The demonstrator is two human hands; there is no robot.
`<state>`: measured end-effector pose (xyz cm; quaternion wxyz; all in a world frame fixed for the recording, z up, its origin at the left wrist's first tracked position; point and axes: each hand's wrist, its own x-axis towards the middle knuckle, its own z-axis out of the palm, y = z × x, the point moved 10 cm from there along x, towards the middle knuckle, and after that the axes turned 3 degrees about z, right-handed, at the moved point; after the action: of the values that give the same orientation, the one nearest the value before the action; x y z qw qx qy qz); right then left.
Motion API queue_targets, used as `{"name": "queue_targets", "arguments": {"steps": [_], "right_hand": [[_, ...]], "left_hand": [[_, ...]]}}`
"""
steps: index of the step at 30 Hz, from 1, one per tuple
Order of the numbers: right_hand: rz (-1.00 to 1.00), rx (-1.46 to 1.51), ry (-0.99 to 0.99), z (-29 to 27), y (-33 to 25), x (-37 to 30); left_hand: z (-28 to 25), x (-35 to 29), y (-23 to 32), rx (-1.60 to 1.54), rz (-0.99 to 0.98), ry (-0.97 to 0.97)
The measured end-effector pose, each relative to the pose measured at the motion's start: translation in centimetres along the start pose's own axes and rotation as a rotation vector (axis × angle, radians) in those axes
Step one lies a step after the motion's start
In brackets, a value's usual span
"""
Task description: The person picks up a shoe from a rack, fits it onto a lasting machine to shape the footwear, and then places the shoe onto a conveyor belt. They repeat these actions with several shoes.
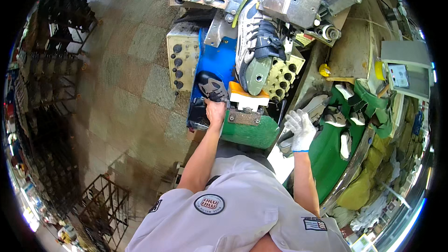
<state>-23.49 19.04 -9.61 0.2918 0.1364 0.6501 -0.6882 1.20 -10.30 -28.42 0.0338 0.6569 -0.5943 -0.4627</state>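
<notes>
At the machine: you stood close before a shoe-making press (261, 42), its grey metal head far from you and its green base (249, 133) near you.
Left hand: your bare left hand (215, 111) rested at the left of the green base, its fingers (212, 103) closed on a dark shoe sole (211, 86) with grey tread patches, held against the blue panel (219, 63).
Right hand: your right hand (301, 128), in a white glove, lay at the right of the base, its fingers curled over a grey shoe part (285, 141); how firmly they held it, I could not tell.
Shoe: a white and dark sports shoe (254, 37) sat clamped in the press, sole side toward you.
Control box: a beige box with black knobs (182, 60) stood left of the blue panel.
Right side: a green tray (336, 147) carried more white shoe pieces (344, 143).
Floor: wire racks (100, 205) stood on the tiled floor at near left.
</notes>
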Motion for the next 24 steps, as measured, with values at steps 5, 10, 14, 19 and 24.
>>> {"name": "queue_targets", "arguments": {"steps": [5, 10, 14, 19, 24], "right_hand": [[-0.057, -0.010, -0.170, 4.1, -1.5, 0.8], [-0.171, -0.055, -0.226, 4.7, -6.1, -1.6], [-0.190, -0.012, -0.495, 11.2, -9.0, -6.7], [0.039, 0.408, -1.119, 23.2, -10.0, -15.2], [0.224, 0.534, -1.098, 19.8, -11.4, -14.1]], "left_hand": [[-1.9, 0.0, 1.1, -0.100, 0.144, 0.112], [-13.1, -8.4, 9.8, -0.376, 0.300, -0.266], [-24.3, -14.2, 15.5, -0.251, 0.425, -0.383], [-23.4, -19.0, 21.7, -0.566, 0.700, -0.804], [-13.7, -20.0, 22.0, -0.488, 0.441, -0.866]]}}
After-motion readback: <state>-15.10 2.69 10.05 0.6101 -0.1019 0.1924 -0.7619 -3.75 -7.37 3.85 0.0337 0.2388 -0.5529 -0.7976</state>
